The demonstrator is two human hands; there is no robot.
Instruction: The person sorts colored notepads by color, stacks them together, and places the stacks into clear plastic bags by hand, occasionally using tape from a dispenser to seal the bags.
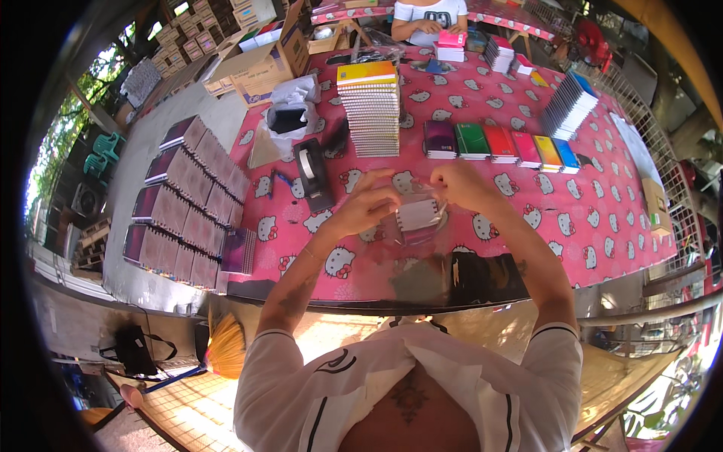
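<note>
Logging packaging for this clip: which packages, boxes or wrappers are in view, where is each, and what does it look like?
Clear plastic sleeve: held between left hand and right hand, around a small white-edged notebook stack.
Open brown cardboard box: far left of the pink patterned table, flaps up.
Stacked brown cartons: top-left background.
White plastic bag: beside the box, crumpled.
Small tan box: right table edge.

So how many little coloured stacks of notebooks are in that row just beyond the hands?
6, side by side on the pink tablecloth: purple, green, red, pink, yellow and blue. Other piles nearby are not part of this row.
</note>
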